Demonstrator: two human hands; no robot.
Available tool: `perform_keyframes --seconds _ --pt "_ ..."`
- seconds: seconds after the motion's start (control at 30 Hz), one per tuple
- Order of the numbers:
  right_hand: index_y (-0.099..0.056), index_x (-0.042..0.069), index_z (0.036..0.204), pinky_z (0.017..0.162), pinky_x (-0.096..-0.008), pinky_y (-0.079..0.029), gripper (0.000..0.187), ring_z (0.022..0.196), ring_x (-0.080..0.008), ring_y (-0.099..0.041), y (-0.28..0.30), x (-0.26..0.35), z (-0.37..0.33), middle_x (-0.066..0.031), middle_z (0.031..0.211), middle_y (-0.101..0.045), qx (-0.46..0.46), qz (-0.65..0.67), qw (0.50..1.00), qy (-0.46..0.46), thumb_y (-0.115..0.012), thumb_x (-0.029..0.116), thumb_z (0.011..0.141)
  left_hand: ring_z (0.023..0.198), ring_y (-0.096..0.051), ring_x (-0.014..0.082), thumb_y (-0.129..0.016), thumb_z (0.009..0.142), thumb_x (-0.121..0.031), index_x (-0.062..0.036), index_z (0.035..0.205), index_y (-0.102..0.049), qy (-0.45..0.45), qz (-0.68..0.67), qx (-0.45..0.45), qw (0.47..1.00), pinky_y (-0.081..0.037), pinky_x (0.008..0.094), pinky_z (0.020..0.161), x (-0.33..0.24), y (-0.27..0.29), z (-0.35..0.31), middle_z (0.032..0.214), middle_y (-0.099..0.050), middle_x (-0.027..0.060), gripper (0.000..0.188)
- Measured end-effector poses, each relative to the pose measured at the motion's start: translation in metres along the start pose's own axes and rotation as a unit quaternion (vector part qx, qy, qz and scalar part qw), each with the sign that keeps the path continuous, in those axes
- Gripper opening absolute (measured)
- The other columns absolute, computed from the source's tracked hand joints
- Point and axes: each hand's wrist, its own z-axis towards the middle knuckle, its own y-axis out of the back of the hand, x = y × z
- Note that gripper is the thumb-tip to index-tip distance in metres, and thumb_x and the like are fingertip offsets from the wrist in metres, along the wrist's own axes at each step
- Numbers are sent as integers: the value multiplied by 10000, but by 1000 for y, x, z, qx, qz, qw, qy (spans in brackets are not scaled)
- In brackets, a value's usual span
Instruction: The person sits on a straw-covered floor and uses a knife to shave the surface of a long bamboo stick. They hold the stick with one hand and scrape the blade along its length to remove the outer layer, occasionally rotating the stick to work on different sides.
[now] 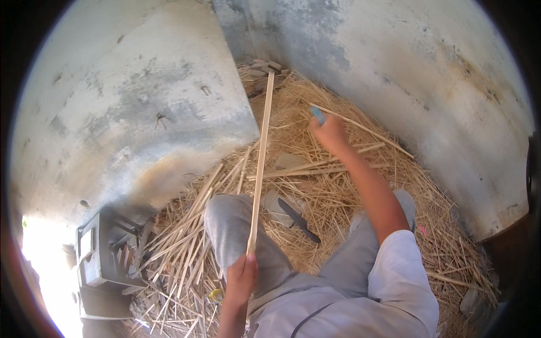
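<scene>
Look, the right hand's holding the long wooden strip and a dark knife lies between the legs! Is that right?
Wrong hand: the head view shows the left hand holding the long wooden strip. The dark knife does lie between the legs.

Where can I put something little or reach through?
Bare bits show on the pale stone between the held wooden strip and dark knife, and on the flat slab beyond the crossing slats. Air looks open between that strip and the right hand. Loose strips crowd beside the left leg.
</scene>
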Motion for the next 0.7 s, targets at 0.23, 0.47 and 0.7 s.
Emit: perform_keyframes --seconds 0.23,0.47,0.7 --pt "-717 101 874 575 -374 -512 86 554 -219 -623 -9 73 -87 -70 660 -659 75 -128 969 199 -706 154 807 486 -368 50 -479 1055 -438 -109 809 -495 -115 -22 25 993 -307 225 430 -34 -5 41 608 -399 -53 411" --pt "-718 67 818 542 -407 -526 69 560 -276 -658 3 33 -67 -91 638 -653 -75 -143 969 189 -678 120 801 481 -361 64 -462 1059 -450 -109 805 -478 -79 -102 121 984 -304 232 426 -57 -36 21 607 -389 -48 425" --pt "-705 41 847 541 -421 -504 73 599 -283 -623 82 5 -13 -145 686 -644 -165 -154 973 -56 -659 90 821 508 -395 69 -470 1065 -398 -103 778 -492 -41 -51 190 980 -302 247 451 -37 -52 -14 618 -454 -28 412"
